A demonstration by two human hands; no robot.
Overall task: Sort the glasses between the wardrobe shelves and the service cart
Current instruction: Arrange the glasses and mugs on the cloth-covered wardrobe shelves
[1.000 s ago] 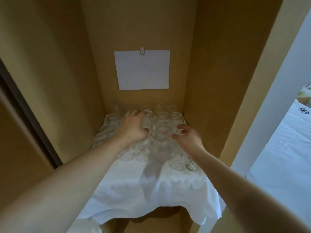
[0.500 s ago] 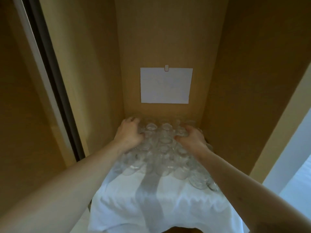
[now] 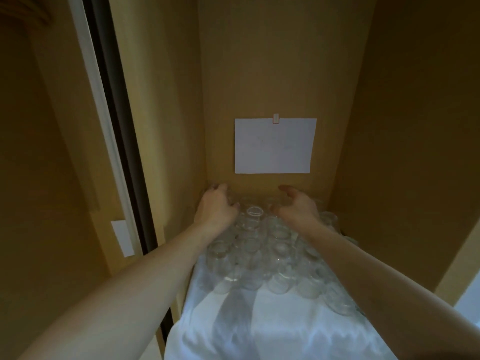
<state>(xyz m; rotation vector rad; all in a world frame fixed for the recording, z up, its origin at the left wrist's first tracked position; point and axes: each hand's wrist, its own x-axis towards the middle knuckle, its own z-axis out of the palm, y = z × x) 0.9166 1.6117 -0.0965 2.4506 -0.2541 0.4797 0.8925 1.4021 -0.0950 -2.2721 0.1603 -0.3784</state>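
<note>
Both hands work at the back row of glasses in the head view, the only view supplied. Left hand is curled over a glass in the rear left corner, though whether it actually grips that glass cannot be told. Right hand is spread, thumb and fingers apart, poised over the rear right glasses and holding nothing visible. Clear glasses stand packed rim-up in close rows on a white cloth covering the wardrobe shelf, presumably to cushion them and stop sliding. A blank paper sheet is clipped to the back panel above them. No service cart is in sight. Judged stage: selecting rear glasses.
</note>
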